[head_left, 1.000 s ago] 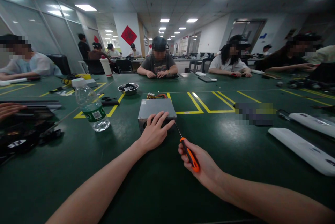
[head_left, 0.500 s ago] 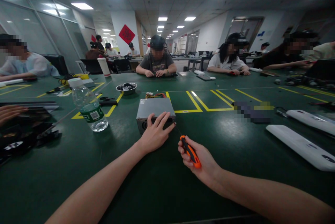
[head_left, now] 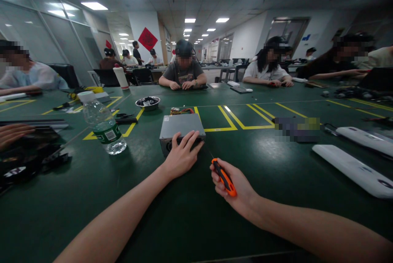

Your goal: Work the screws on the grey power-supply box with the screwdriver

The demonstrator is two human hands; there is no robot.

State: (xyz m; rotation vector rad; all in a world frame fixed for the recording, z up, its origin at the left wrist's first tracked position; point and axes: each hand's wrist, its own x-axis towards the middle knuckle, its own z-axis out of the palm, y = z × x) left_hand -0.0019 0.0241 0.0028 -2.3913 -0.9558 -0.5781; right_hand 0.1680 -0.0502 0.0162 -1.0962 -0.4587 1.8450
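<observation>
A grey metal computer power supply (head_left: 181, 125) lies on the green table in front of me, its coloured cables (head_left: 181, 111) bunched at the far side. My left hand (head_left: 181, 154) grips its near right part, fingers over the top edge and thumb towards the right corner. In my right hand (head_left: 235, 181) is a screwdriver (head_left: 224, 177) with an orange and black handle, wrapped by my fingers. Its thin shaft points up and left at the box's near right corner, close to my left fingertips. Whether the tip touches a screw is too small to tell.
Left of the box stands a tilted-looking water bottle (head_left: 106, 128); behind it is a metal bowl (head_left: 147, 103) of small dark parts. White elongated devices (head_left: 353, 171) lie at right. Another person's hand (head_left: 14, 134) rests near dark parts at left. Several people sit around the table.
The view has shifted slightly. Both hands keep their grips, and the screwdriver handle sits a touch farther right of the box. A standing person in the background has moved right.
</observation>
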